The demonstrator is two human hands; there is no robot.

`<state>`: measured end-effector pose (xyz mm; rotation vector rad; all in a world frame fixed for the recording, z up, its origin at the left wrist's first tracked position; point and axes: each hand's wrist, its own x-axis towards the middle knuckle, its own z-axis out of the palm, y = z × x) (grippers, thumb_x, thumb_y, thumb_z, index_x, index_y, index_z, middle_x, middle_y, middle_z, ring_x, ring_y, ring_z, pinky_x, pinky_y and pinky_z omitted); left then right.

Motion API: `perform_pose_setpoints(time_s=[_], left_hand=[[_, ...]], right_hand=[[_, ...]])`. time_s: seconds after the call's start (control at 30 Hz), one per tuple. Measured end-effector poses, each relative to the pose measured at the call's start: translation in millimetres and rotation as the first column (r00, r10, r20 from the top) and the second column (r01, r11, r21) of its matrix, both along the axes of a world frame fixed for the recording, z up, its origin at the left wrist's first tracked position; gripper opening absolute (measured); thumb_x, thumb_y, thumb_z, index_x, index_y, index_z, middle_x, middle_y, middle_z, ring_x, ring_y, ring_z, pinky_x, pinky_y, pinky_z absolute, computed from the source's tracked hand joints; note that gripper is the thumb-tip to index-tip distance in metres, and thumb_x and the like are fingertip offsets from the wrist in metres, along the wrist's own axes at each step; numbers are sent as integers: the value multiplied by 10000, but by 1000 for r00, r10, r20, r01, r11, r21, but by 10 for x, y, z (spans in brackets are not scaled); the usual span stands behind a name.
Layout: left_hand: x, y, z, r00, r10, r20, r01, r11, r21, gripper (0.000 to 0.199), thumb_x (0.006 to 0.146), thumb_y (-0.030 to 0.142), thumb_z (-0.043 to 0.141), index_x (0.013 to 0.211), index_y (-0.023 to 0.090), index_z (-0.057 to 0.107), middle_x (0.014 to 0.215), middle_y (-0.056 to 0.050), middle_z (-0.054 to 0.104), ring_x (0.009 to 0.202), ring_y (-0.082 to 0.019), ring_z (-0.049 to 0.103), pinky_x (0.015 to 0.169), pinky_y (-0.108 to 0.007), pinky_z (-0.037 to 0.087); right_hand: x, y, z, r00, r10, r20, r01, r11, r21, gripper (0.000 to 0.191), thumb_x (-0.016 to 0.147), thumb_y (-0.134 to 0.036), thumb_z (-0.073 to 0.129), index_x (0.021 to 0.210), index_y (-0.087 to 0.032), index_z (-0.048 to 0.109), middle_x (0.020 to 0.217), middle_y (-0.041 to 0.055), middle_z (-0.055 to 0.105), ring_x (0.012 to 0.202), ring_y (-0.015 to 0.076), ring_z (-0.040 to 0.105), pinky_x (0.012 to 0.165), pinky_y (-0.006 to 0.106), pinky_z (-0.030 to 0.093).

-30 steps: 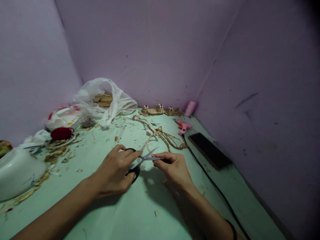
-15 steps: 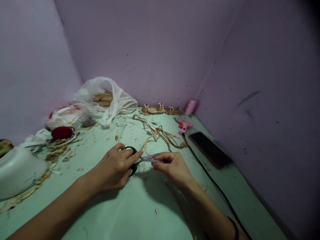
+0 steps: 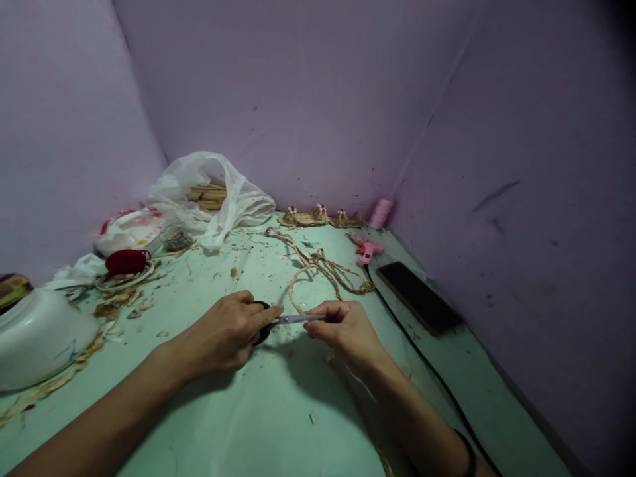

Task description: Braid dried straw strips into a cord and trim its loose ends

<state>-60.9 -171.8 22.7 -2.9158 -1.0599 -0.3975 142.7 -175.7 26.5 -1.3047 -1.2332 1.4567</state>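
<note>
My left hand [image 3: 231,330] is closed round the black handles of a pair of scissors [image 3: 291,319]. Their blades are closed together and point right, reaching the fingertips of my right hand [image 3: 345,331]. That hand pinches the end of a braided straw cord [image 3: 293,291] beside the blades; the exact spot under the fingers is hidden. From there the cord loops up over the table and lies in loose coils beyond my hands. Another strand [image 3: 370,434] runs along the table below my right wrist.
On the right lie a phone [image 3: 420,297], a pink glue gun [image 3: 366,250] with its black cable and a pink spool [image 3: 381,212]. Small woven pieces [image 3: 318,216] line the back wall. A plastic bag [image 3: 243,199], red pouch [image 3: 126,262] and white bowl [image 3: 44,341] stand left among scraps.
The scissors' blades, apart before, have come together at the cord, and the handles have closed in my left hand. My right hand keeps its pinch in nearly the same place.
</note>
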Motion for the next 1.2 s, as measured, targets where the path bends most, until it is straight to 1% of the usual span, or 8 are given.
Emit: perform_pose_setpoints(time_s=[0.27, 0.37, 0.47, 0.53, 0.63, 0.73, 0.8, 1.2], left_hand=[[19, 14, 95, 855, 330, 401, -152, 898, -414, 306, 690, 147, 459, 960, 181, 598, 792, -7, 635, 712, -127, 552, 681, -237, 427], [123, 27, 69, 679, 572, 459, -165, 729, -664, 315, 673, 258, 522, 962, 137, 552, 705, -12, 609, 637, -134, 558, 608, -252, 445], [216, 45, 21, 472, 768, 433, -64, 519, -852, 413, 617, 335, 580, 958, 123, 484, 584, 16, 547, 557, -148, 563, 521, -259, 440], [232, 51, 7, 449, 790, 417, -27, 479, -877, 408, 604, 350, 584, 930, 128, 478, 527, 41, 500, 517, -145, 550, 501, -260, 434], [172, 36, 46, 599, 669, 440, -142, 629, -764, 303, 638, 293, 543, 898, 138, 527, 553, 31, 514, 535, -130, 529, 553, -268, 436], [63, 5, 133, 803, 454, 385, -262, 850, -457, 326, 640, 188, 493, 954, 179, 577, 764, -15, 614, 712, -156, 554, 698, -293, 432], [4, -13, 181, 886, 349, 305, -257, 918, -302, 404, 617, 151, 476, 1005, 197, 579, 853, -29, 633, 781, -171, 554, 745, -301, 423], [-21, -34, 187, 984, 109, 138, -90, 986, -138, 595, 567, 76, 448, 1144, 212, 495, 903, -39, 626, 829, -184, 552, 863, -373, 364]], right_hand=[[-10, -5, -63, 984, 38, -173, -49, 997, -61, 252, 624, -368, 639, 639, -120, 599, 445, -60, 479, 313, 9, 279, 328, 170, 164], [-40, -20, -78, 976, 28, -215, -63, 986, -157, 305, 633, -406, 628, 711, -111, 622, 442, -77, 438, 291, -1, 227, 301, 164, 118], [-76, -31, -103, 970, 72, -233, -106, 984, -140, 311, 583, -387, 679, 701, -104, 628, 462, -64, 472, 316, 9, 288, 313, 158, 253], [-101, -33, -128, 961, 85, -264, -124, 983, -134, 302, 557, -386, 701, 625, -110, 600, 488, -43, 510, 356, 24, 361, 379, 177, 369], [-125, -28, -163, 947, 62, -316, -114, 982, -148, 319, 535, -394, 718, 572, -121, 557, 502, -33, 522, 406, 45, 432, 436, 199, 428], [-116, -19, -185, 942, 54, -331, -100, 987, -125, 335, 527, -403, 724, 649, -117, 600, 465, -59, 479, 370, 44, 423, 400, 192, 401], [-93, -12, -193, 949, 84, -303, -119, 988, -100, 363, 553, -407, 707, 755, -113, 636, 429, -69, 459, 334, 48, 417, 353, 176, 338], [-26, 10, -153, 988, 85, -132, -87, 996, -8, 269, 566, -269, 668, 776, -102, 676, 380, -94, 404, 277, 19, 295, 307, 174, 242]])
